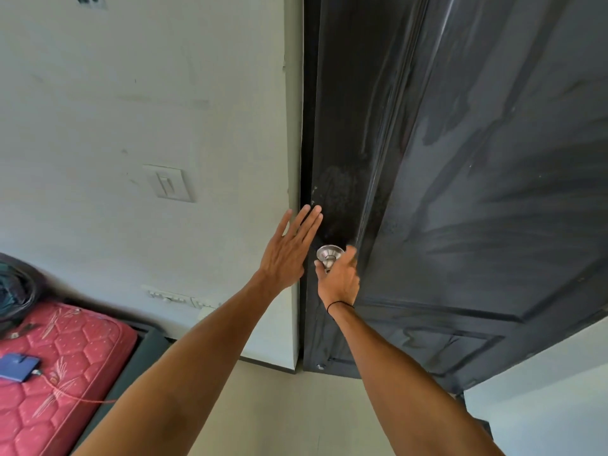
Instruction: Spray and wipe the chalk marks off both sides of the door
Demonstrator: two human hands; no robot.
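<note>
Head view of a black door (pixel 477 179) filling the frame from 12 to 4 o'clock, with its latch edge running down the middle. Its face shows grey smears and wet-looking streaks, and a paler hazy patch lies just above the knob; whether any chalk remains cannot be told. The right hand (pixel 339 278) is curled round the metal door knob (pixel 330 253), grasping it, with a thin black band (pixel 340 304) at the wrist. The left hand (pixel 291 248), at 11 o'clock of the knob, is flat, fingers straight and released, fingertips (pixel 312 212) at the door's edge where it meets the white wall (pixel 131 93); contact there is probable but not certain.

Neither a spray bottle nor a cloth is in view, so the step in hand appears to be moving the door, likely swinging it to reach or check its other face, rather than wiping. The next move calls for turning the knob and guiding the door's edge with the flat hand while keeping the fingers out of the gap at the frame; the spray and cloth must then be fetched if marks remain.

Surroundings: a light switch (pixel 169 183) at 9 o'clock of the hands and a socket strip (pixel 177 298) at 8 o'clock, both on the wall; a red mattress (pixel 62 373) at 7 o'clock bearing a blue device (pixel 18 366) on an orange cable (pixel 75 397). None obstructs the swing visibly.
</note>
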